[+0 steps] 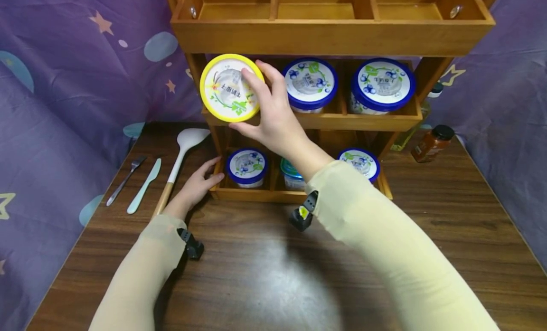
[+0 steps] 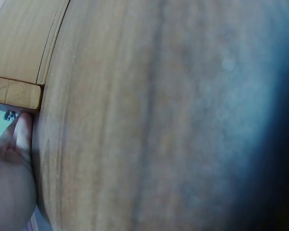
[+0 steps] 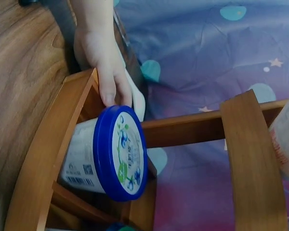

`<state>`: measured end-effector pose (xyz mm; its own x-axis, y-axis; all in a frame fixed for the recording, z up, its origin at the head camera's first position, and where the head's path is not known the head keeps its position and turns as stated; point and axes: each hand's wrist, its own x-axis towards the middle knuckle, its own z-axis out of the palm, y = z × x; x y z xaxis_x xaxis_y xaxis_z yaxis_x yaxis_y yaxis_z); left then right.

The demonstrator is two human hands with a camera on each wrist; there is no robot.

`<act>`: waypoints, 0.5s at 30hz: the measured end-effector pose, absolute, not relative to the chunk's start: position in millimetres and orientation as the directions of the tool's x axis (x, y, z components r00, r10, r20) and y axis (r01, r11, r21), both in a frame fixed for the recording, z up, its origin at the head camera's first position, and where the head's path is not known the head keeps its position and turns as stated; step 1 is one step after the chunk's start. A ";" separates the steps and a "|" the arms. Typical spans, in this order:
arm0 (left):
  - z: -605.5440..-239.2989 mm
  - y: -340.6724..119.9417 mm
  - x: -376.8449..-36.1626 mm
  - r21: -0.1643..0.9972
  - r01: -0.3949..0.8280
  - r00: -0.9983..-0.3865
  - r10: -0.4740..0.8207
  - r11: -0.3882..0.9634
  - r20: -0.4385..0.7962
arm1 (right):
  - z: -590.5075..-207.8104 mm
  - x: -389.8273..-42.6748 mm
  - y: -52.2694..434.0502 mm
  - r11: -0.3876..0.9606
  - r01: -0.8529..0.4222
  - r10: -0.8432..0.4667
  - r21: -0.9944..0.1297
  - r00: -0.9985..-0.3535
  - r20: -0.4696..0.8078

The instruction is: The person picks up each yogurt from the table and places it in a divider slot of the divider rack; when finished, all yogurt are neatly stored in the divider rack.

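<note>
My right hand grips a round tub with a yellow-rimmed lid, fingers and thumb on either side of it. The tub is in front of the left end of the wooden rack's middle shelf; part of its side shows at the right edge of the right wrist view. Down at the rack's lower left corner, my left hand touches the side of the bottom shelf with extended fingers. Close by that hand, a blue-lidded tub sits in the bottom left compartment, seen larger as a blue-lidded tub in the right wrist view.
Two blue-lidded tubs stand on the middle shelf. Below are a teal-lidded tub, partly hidden by my right arm, and another blue-lidded tub. A fork, a knife and a white ladle lie left. A spice jar stands right.
</note>
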<state>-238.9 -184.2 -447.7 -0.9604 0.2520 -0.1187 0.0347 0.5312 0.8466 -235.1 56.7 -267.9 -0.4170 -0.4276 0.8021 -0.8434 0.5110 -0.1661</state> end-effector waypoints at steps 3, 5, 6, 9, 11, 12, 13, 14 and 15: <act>-448.0 -184.6 -238.8 0.850 0.034 -0.960 0.255 0.526 -0.119 | -269.1 -236.9 53.2 0.529 -0.824 -0.410 -0.203 -0.458 0.789; -448.9 -184.6 -238.9 0.850 0.036 -0.959 0.256 0.526 -0.118 | -270.0 -238.1 51.3 0.546 -0.810 -0.405 -0.214 -0.479 0.779; -449.0 -184.6 -238.8 0.849 0.037 -0.959 0.257 0.527 -0.118 | -270.2 -238.6 50.5 0.554 -0.803 -0.403 -0.220 -0.490 0.773; -450.4 -184.7 -239.4 0.851 0.043 -0.960 0.257 0.524 -0.109 | -270.9 -239.7 49.1 0.572 -0.789 -0.400 -0.224 -0.506 0.764; -450.2 -185.0 -238.8 0.851 0.056 -0.961 0.260 0.523 -0.096 | -271.0 -240.4 48.5 0.578 -0.784 -0.395 -0.229 -0.514 0.761; -450.0 -184.8 -238.3 0.849 0.068 -0.962 0.261 0.524 -0.084 | -271.1 -240.8 48.2 0.580 -0.780 -0.392 -0.237 -0.522 0.758; -450.2 -184.9 -238.0 0.849 0.076 -0.962 0.264 0.522 -0.076 | -271.2 -241.1 48.0 0.582 -0.776 -0.388 -0.242 -0.527 0.756; -450.0 -185.1 -237.6 0.849 0.083 -0.961 0.266 0.522 -0.070 | -271.3 -241.4 47.7 0.585 -0.771 -0.384 -0.252 -0.537 0.751; -449.9 -185.5 -237.3 0.847 0.091 -0.961 0.270 0.523 -0.064 | -271.2 -241.6 47.4 0.589 -0.764 -0.379 -0.262 -0.548 0.746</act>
<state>-237.3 -185.5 -449.9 -0.9607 0.2701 -0.0635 0.0910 0.5231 0.8474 -241.6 47.4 -271.2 -0.5475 -0.3790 0.7460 -0.7644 0.5894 -0.2616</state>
